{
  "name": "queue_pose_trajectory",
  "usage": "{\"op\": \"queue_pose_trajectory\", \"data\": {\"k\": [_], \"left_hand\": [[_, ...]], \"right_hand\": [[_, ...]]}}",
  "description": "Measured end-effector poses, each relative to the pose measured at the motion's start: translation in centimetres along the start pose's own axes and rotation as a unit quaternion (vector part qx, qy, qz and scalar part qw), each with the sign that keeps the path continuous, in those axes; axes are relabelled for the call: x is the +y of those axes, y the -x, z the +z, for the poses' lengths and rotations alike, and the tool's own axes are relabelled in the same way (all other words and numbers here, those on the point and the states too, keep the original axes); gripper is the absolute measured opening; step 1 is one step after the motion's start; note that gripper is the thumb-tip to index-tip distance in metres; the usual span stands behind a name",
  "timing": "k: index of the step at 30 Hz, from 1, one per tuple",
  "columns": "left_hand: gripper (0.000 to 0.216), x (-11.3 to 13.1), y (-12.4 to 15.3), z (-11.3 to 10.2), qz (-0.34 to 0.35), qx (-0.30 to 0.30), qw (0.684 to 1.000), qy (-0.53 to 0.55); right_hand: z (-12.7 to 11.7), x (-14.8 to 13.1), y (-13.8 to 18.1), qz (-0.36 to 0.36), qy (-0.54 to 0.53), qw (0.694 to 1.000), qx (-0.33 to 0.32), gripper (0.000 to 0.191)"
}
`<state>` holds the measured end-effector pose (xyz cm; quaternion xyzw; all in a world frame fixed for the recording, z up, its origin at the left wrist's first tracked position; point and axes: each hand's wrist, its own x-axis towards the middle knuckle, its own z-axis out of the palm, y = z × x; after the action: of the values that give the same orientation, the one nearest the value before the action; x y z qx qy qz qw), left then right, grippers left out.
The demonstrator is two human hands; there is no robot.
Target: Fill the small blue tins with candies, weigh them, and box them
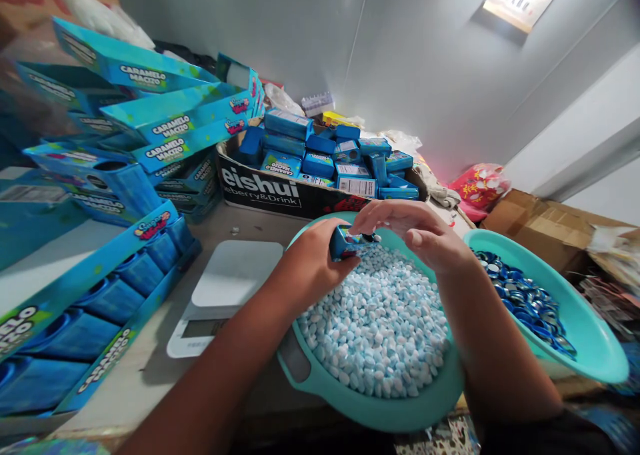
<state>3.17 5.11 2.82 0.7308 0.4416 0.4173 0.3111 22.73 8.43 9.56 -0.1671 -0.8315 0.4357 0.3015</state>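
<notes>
A teal bowl (345, 402) is filled with small white and pale blue candies (380, 335). Over its far side, my left hand (320, 258) grips a small blue candy tin (345, 245) tilted on its side, with its open end to the right. My right hand (415, 228) hovers beside that opening, palm down, fingers stretched and apart. A few candies show at the mouth of the tin. Whether the right fingertips touch the tin I cannot tell.
At left are a white kitchen scale (237, 272) and a display box (100, 402) of blue tins, with stacked cartons (170, 125) behind. A black carton (260, 192) holds several blue tins. Right, a teal basin (595, 335) contains round lids (525, 302).
</notes>
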Motion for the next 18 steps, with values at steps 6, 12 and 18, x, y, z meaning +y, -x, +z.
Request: {"op": "queue_pose_trajectory", "data": {"k": [6, 12, 18], "left_hand": [[0.036, -0.1, 0.0, 0.1, -0.007, 0.005, 1.000, -0.005], [0.033, -0.1, -0.1, 0.1, -0.001, 0.002, 1.000, -0.009], [0.035, -0.3, 0.0, 0.1, 0.021, 0.005, 1.000, -0.010]], "right_hand": [[0.4, 0.1, -0.1, -0.041, -0.026, 0.998, 0.027, 0.044], [0.4, 0.7, -0.3, -0.031, -0.018, 0.999, 0.013, 0.052], [0.4, 1.0, -0.3, -0.025, -0.045, 0.999, -0.014, 0.058]]}}
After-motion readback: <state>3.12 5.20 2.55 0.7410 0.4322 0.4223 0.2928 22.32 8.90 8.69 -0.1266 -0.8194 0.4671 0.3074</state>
